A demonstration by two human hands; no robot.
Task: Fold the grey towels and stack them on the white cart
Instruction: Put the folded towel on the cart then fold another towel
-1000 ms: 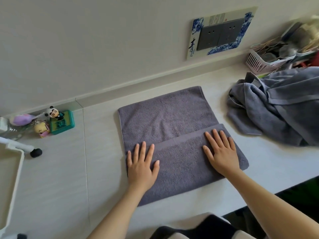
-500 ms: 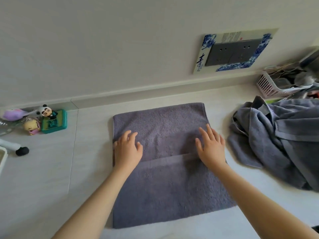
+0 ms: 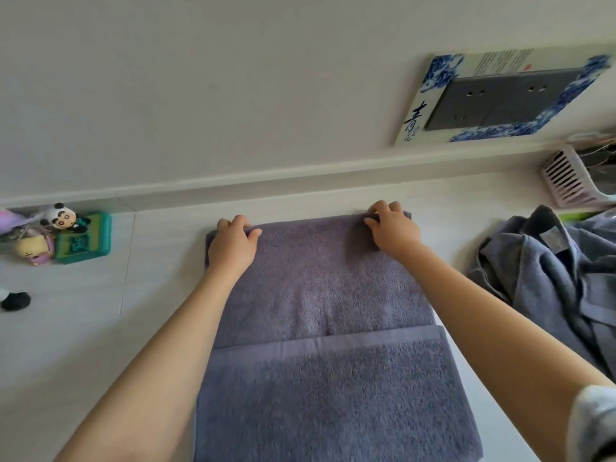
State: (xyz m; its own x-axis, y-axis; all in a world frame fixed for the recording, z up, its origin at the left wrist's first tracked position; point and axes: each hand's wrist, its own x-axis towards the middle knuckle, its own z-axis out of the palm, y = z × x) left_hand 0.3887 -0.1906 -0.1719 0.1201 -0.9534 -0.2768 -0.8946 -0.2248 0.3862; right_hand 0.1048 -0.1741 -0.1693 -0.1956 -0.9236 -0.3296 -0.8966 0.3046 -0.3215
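A grey towel (image 3: 320, 295) lies flat on the white counter in front of me, its near third folded up over the middle. My left hand (image 3: 231, 245) grips the far left corner of the towel, fingers curled over the edge. At the far right corner my right hand (image 3: 393, 231) grips the same edge with curled fingers. A heap of unfolded grey towels (image 3: 553, 281) lies crumpled at the right. The white cart is out of view.
Small toy figures and a green box (image 3: 83, 241) stand at the left by the wall. A black cap (image 3: 16, 300) shows at the left edge. A pink slatted basket (image 3: 566, 185) sits at the far right. A wall socket plate (image 3: 506, 98) is above.
Both hands slid from the folded near flap up across the towel to its far edge, and their fingers now curl round the far corners. The camera leaned forward.
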